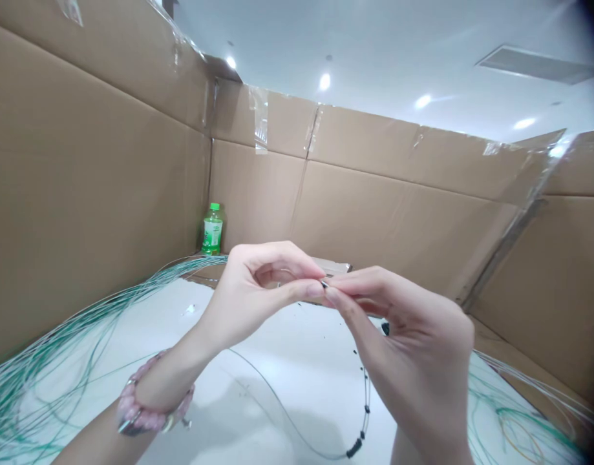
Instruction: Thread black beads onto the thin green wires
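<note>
My left hand [258, 290], with a pink bead bracelet [144, 413] on its wrist, pinches a tiny dark piece [324, 283] in the middle of the view. Meeting it fingertip to fingertip, my right hand [403, 323] pinches the same piece from the other side. Below the hands a thin wire [282, 403] curves over the white surface [258, 426]. Small black pieces [355, 447] sit along the wire near its lowest bend and up toward my right hand. The wire's upper end is hidden by my hands.
Bundles of green and white wires [83, 329] lie along the left side, with more green wires [524, 420] at the right. A green-capped bottle [212, 229] stands in the back left corner. Tall cardboard walls [374, 206] surround the work surface.
</note>
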Motion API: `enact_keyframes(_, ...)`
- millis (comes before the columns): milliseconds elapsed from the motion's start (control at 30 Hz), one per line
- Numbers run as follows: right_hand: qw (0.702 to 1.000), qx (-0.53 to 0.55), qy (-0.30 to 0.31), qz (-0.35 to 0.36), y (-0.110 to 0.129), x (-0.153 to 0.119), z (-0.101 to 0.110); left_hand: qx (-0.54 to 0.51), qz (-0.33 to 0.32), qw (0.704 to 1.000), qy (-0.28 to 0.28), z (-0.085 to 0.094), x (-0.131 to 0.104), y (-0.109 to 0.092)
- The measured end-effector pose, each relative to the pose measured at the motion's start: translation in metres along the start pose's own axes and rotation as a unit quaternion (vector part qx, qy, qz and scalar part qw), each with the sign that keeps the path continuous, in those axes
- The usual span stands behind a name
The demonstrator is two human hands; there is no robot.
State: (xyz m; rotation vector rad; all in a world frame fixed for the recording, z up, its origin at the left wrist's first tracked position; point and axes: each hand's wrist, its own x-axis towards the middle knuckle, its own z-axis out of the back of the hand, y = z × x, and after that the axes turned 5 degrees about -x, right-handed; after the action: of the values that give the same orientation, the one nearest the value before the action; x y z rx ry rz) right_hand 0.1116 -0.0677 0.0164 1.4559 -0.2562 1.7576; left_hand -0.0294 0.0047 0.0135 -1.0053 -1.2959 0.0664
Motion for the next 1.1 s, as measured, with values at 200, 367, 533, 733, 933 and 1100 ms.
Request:
enact_keyframes(200, 0.996, 0.079, 0.003, -0.045, 0.0008, 0.0048, 0.0006, 0.036, -0.040, 0.999, -0.005, 0.0010, 0.0002, 0.0028)
enact_keyframes(367, 0.998, 0.031, -0.028, -0.041, 0.0063, 0.0065, -0.0016, 0.102, -0.105, 0.987, -0.062, -0.0017, -0.0009, 0.0072)
enact_keyframes(533, 0.998, -0.037, -0.040, -0.011, 0.0094, 0.0061, -0.0015, 0.143, -0.123, 0.979, -0.073, -0.0034, 0.0000, 0.0075)
enact_keyframes(733, 0.994, -0.099, -0.035, 0.012, 0.0074, 0.0052, -0.0033, 0.157, -0.135, 0.975, -0.083, -0.0043, -0.0006, 0.0082)
enact_keyframes(933, 0.993, -0.106, -0.043, 0.020, 0.0045, 0.0042, -0.0037, 0.156, -0.141, 0.974, -0.079, -0.0053, -0.0006, 0.0096)
enact_keyframes(1100, 0.993, -0.107, -0.050, 0.026, 0.0044, 0.0037, -0.0043, 0.149, -0.142, 0.976, -0.075, -0.0056, -0.0008, 0.0086)
